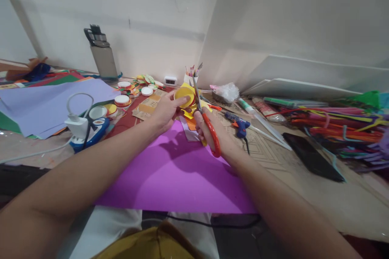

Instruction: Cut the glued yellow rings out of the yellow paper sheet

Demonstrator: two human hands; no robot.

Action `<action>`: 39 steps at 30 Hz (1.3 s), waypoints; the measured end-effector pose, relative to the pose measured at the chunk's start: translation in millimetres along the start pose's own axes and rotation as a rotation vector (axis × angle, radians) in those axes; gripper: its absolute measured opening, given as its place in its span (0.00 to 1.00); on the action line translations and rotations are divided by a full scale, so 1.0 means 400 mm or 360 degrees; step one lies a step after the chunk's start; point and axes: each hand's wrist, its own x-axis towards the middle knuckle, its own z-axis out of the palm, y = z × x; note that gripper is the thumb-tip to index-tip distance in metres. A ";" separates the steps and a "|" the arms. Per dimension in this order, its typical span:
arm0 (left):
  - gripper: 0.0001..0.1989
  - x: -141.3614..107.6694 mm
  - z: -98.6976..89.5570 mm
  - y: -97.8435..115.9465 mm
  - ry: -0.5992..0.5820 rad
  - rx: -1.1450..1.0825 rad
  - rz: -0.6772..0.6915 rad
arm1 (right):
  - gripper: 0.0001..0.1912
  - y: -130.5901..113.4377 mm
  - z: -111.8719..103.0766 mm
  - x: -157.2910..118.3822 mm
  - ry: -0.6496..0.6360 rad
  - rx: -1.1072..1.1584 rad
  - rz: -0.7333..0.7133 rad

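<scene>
My left hand (pixel 168 109) grips a round yellow disc (pixel 184 96) with a reddish edge, thumb across its face. A piece of yellow paper shows behind the disc. In my right hand (pixel 209 125) is a pair of scissors (pixel 214 139) with red handles, its blades pointing up close to the disc's right side. I cannot tell whether the blades touch it. Beneath both hands lies a large purple sheet (pixel 179 174), with scraps of yellow, orange and pale paper at its far end.
To the left are lilac sheets (pixel 51 103), a blue power strip (pixel 91 133), white-topped discs (pixel 122 100) and a bottle (pixel 104 58). A blue glue gun (pixel 241 126), a black phone (pixel 313 157) and coloured pipe cleaners (pixel 334 123) lie right. A brush cup (pixel 191 78) stands behind.
</scene>
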 end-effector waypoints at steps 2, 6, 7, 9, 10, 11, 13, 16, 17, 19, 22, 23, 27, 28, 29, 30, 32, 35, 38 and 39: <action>0.13 -0.002 0.003 0.002 0.0027 0.0006 0.0006 | 0.19 -0.001 0.000 0.000 0.0024 -0.0025 0.0004; 0.13 -0.003 0.006 0.005 0.0034 0.0011 0.0019 | 0.17 -0.007 -0.001 0.000 0.0027 -0.0052 0.0003; 0.13 -0.003 0.005 0.005 0.0030 0.0013 0.0016 | 0.17 -0.010 -0.002 0.000 0.0024 -0.0058 0.0006; 0.13 -0.002 0.004 0.005 0.0023 0.0012 0.0010 | 0.18 -0.018 -0.003 0.000 0.0012 -0.0074 0.0010; 0.14 -0.002 0.004 0.006 0.0022 0.0013 0.0010 | 0.18 -0.022 -0.004 -0.001 0.0002 -0.0082 0.0008; 0.14 -0.003 0.004 0.006 0.0023 0.0014 0.0012 | 0.18 -0.026 -0.004 -0.001 -0.0009 -0.0089 0.0002; 0.13 -0.004 0.004 0.006 0.0028 0.0016 0.0021 | 0.18 -0.032 -0.005 -0.002 -0.0018 -0.0108 -0.0012; 0.13 -0.006 0.006 0.007 0.0041 0.0015 0.0021 | 0.17 -0.033 -0.005 -0.002 -0.0035 -0.0111 -0.0019; 0.13 -0.006 0.006 0.008 0.0046 0.0016 0.0015 | 0.17 -0.031 -0.005 -0.001 -0.0039 -0.0101 -0.0015; 0.14 -0.006 0.005 0.008 0.0052 0.0032 0.0008 | 0.16 -0.025 -0.006 0.000 -0.0051 -0.0076 -0.0008; 0.13 -0.002 0.002 0.006 0.0033 0.0068 0.0029 | 0.16 -0.015 -0.006 0.003 -0.0036 -0.0062 0.0005; 0.13 -0.001 0.000 0.005 0.0017 0.0078 0.0041 | 0.15 -0.012 -0.005 0.003 -0.0031 -0.0059 0.0013; 0.13 0.002 -0.004 0.000 -0.0035 0.0087 0.0060 | 0.14 -0.002 -0.001 0.004 0.0009 -0.0034 0.0025; 0.13 0.002 -0.004 0.000 -0.0040 0.0083 0.0063 | 0.14 -0.001 0.000 0.004 0.0018 -0.0026 0.0020; 0.13 0.001 -0.004 0.001 -0.0046 0.0080 0.0066 | 0.14 0.000 0.000 0.004 0.0023 -0.0022 0.0015; 0.13 0.001 -0.004 0.001 -0.0049 0.0078 0.0068 | 0.14 -0.001 -0.001 0.004 0.0020 -0.0024 0.0010; 0.13 -0.001 -0.002 0.004 -0.0042 0.0080 0.0060 | 0.13 -0.003 -0.003 0.004 0.0001 -0.0047 0.0006; 0.12 -0.003 0.001 0.010 -0.0030 0.0075 0.0017 | 0.13 -0.011 -0.007 0.004 -0.0015 -0.0107 0.0007; 0.13 0.000 -0.001 0.015 -0.0048 0.0055 -0.0014 | 0.14 -0.019 -0.008 0.003 -0.0005 -0.0152 0.0008; 0.14 0.002 -0.003 0.016 -0.0050 0.0055 -0.0019 | 0.15 -0.021 -0.009 0.003 0.0004 -0.0164 0.0002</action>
